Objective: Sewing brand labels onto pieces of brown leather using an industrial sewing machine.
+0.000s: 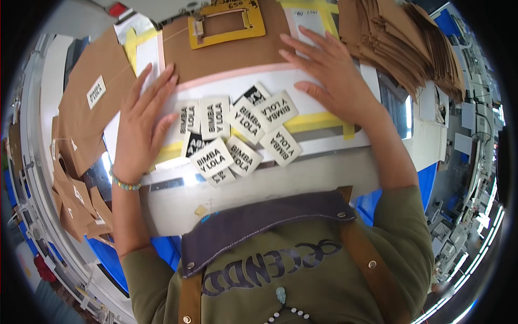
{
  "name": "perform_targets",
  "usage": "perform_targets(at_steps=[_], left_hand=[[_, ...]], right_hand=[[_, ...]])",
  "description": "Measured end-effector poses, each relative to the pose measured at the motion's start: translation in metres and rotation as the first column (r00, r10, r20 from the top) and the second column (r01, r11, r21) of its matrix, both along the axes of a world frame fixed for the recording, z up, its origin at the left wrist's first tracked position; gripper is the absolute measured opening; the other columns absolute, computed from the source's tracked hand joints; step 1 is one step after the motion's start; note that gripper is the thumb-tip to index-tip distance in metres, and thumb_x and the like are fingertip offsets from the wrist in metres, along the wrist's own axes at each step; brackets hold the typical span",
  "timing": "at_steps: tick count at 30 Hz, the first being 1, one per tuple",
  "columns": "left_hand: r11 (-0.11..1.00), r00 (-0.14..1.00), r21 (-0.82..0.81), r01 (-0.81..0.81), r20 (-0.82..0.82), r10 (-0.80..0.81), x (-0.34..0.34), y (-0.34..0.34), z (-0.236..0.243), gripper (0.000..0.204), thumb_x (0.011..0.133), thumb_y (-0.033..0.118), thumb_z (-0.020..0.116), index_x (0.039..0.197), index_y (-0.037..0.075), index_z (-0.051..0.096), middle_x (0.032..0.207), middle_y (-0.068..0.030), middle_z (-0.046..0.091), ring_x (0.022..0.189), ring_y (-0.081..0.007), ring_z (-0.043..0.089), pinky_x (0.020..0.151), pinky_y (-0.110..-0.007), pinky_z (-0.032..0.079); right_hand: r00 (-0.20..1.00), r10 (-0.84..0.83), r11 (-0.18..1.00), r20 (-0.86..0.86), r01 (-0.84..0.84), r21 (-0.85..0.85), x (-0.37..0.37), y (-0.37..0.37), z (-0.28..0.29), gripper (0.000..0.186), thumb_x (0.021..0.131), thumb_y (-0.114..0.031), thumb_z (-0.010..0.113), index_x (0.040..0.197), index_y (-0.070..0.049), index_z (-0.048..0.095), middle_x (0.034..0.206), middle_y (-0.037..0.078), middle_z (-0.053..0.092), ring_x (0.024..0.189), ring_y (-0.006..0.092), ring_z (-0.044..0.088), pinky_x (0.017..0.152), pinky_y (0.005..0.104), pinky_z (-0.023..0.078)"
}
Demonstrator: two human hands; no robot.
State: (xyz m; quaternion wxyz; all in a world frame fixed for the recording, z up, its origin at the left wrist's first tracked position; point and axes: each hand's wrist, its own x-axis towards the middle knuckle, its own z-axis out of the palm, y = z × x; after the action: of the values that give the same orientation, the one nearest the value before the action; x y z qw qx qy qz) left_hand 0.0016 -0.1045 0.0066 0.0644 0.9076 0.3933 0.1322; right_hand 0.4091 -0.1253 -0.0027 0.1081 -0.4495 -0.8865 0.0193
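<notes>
A flat brown paper piece [237, 59] lies on the white work surface, under a yellow frame with a window [253, 39]. My left hand [143, 119] rests with fingers stretched out at the paper's left edge. At its right edge lies my right hand [334, 75], fingers spread and nothing held. Between my hands, nearer to me, several square white labels with black print [283, 146] overlap in a loose scatter. Dark labels [252, 94] show partly beneath the white ones.
A thick stack of brown paper pieces [399, 38] stands at the far right. More brown pieces, one bearing a white label [95, 92], lie at left. Yellow tape [307, 120] borders the work surface. A grey table edge [259, 183] runs before my apron [270, 216].
</notes>
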Motion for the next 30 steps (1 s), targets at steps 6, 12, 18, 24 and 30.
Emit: perform_targets(at_steps=[6, 12, 18, 24, 30], left_hand=[[1.0, 1.0, 0.028, 0.008, 0.025, -0.009, -0.003, 0.0, -0.004, 0.054, 0.101, 0.02, 0.068, 0.153, 0.008, 0.062, 0.166, -0.0073, 0.055, 0.158, -0.0395, 0.041, 0.128, -0.052, 0.037], [0.996, 0.985, 0.092, -0.003, 0.173, -0.013, -0.005, -0.002, 0.003, 0.046, 0.101, 0.017, 0.07, 0.146, 0.006, 0.068, 0.159, -0.0111, 0.061, 0.153, -0.0393, 0.049, 0.124, -0.051, 0.044], [0.981, 0.897, -0.163, 0.104, 0.441, -0.022, 0.018, -0.016, 0.026, 0.042, 0.104, 0.016, 0.069, 0.144, 0.004, 0.069, 0.152, -0.0126, 0.068, 0.139, -0.0323, 0.064, 0.115, -0.044, 0.051], [0.655, 0.692, -0.696, 0.293, 0.627, 0.356, 0.067, -0.019, 0.024, 0.044, 0.105, 0.021, 0.074, 0.145, 0.002, 0.068, 0.127, -0.0114, 0.078, 0.107, -0.013, 0.071, 0.095, -0.03, 0.058], [0.544, 0.701, -0.797, 0.262, 0.545, 0.46, 0.078, -0.01, 0.028, 0.023, 0.107, 0.012, 0.072, 0.127, 0.0, 0.074, 0.099, 0.0005, 0.079, 0.087, -0.003, 0.064, 0.082, -0.022, 0.052]], right_hand=[[0.999, 0.042, 0.999, -0.017, -0.042, 0.025, -0.014, -0.003, 0.017, 0.054, 0.107, -0.034, 0.063, 0.156, -0.013, 0.06, 0.172, 0.004, 0.047, 0.163, 0.0327, 0.034, 0.134, 0.0565, 0.022], [0.978, 0.1, 0.99, -0.182, -0.116, -0.079, -0.034, -0.02, 0.029, 0.031, 0.097, -0.022, 0.077, 0.126, -0.01, 0.075, 0.137, 0.005, 0.067, 0.13, 0.0277, 0.06, 0.107, 0.0478, 0.049], [0.903, -0.013, 0.925, -0.43, -0.152, -0.347, -0.039, -0.008, 0.044, 0.015, 0.097, -0.017, 0.075, 0.107, -0.006, 0.074, 0.105, 0.006, 0.073, 0.096, 0.0243, 0.07, 0.082, 0.0386, 0.055], [0.784, -0.148, 0.833, -0.603, -0.23, -0.503, -0.062, 0.007, 0.057, 0.015, 0.099, -0.018, 0.075, 0.104, -0.004, 0.076, 0.094, 0.005, 0.078, 0.086, 0.0145, 0.071, 0.079, 0.031, 0.056], [0.741, -0.168, 0.869, -0.65, -0.199, -0.453, -0.068, 0.011, 0.045, 0.02, 0.1, -0.019, 0.076, 0.113, -0.004, 0.077, 0.095, 0.004, 0.078, 0.088, 0.0134, 0.072, 0.08, 0.0289, 0.056]])
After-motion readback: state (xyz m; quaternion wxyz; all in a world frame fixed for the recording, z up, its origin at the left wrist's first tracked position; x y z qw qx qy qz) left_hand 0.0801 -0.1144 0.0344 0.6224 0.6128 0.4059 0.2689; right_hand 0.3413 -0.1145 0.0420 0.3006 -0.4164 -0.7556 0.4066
